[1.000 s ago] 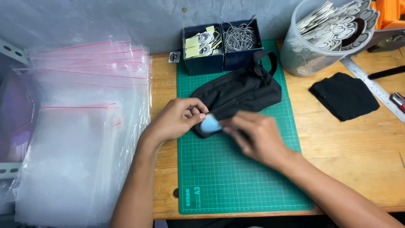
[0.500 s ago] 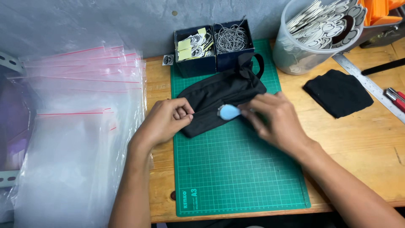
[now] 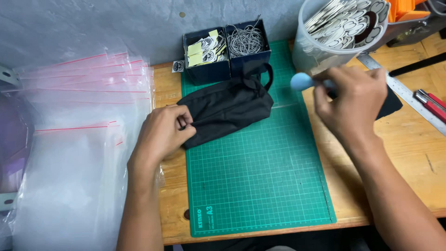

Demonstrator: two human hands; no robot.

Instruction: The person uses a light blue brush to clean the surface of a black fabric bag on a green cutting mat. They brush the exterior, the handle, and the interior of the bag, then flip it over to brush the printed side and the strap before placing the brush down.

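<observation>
A black fabric pouch point(image 3: 227, 109) lies crumpled across the upper left of a green cutting mat point(image 3: 260, 186) on the wooden tabletop point(image 3: 404, 153). The left hand point(image 3: 162, 135) pinches its near corner, fingers curled shut. The right hand point(image 3: 355, 100) (raised, near a clear tub) grips a small pale blue tool point(image 3: 302, 81).

even, soft light falls from above across the desk point(image 3: 395, 186), bright without harsh shadows. pale glare sheens the clear plastic bags point(image 3: 69, 153) at left. the raised right hand point(image 3: 353, 100) is slightly motion-blurred; the frame edges bow mildly.
</observation>
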